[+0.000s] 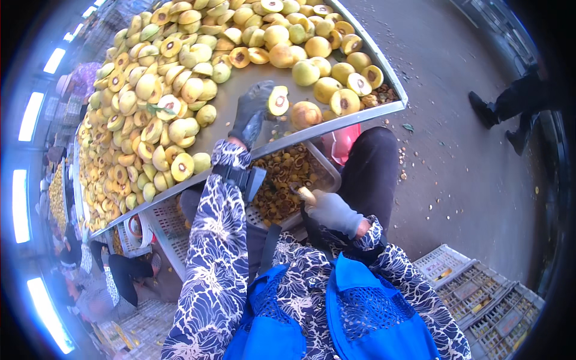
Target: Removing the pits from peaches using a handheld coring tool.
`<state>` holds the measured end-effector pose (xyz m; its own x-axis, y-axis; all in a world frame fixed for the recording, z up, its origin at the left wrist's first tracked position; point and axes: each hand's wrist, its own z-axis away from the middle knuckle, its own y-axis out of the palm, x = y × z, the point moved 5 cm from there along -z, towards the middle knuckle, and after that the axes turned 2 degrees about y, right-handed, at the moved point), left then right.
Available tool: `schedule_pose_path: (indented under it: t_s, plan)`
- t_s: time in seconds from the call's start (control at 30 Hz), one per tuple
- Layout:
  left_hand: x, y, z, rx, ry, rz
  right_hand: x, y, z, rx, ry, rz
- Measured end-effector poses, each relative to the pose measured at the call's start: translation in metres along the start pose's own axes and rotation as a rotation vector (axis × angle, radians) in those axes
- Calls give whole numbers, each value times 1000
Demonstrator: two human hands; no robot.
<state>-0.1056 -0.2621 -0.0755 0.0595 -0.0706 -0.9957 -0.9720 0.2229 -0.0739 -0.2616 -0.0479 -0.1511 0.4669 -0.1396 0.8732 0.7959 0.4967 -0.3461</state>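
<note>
My left hand [253,108], in a dark glove, holds a halved yellow peach [278,101] over the metal tray table [229,101], its cut face and brown centre showing. My right hand [335,211], in a grey glove, grips a small tool by its light handle [307,195]; a curved metal end sticks out over the bin below. Many halved and whole yellow peaches [146,85] are heaped on the table left of my left hand and beyond it. A whole peach [306,115] lies just right of the held half, by the table's near edge.
Under the table edge [333,128] sits a clear plastic bin [330,173] of pits and scraps, beside a white perforated crate [168,229]. A pink container [345,141] is near my knee. Stacked crates [477,288] stand lower right. A person's legs [508,105] are at right; other people sit at left.
</note>
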Motion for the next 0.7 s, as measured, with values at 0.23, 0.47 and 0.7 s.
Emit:
schedule_pose_path:
  t_s: [0.23,0.47,0.7]
  plan:
    - [-59,-18,103,-142,216,-215,82,-32,-7,-345,-301,-45]
    - [-81,-12,151,-399,216,89,152,-18,-10,-403,-342,108]
    - [-82,-12,164,-578,292,41,156,-6,-8,-378,-337,214]
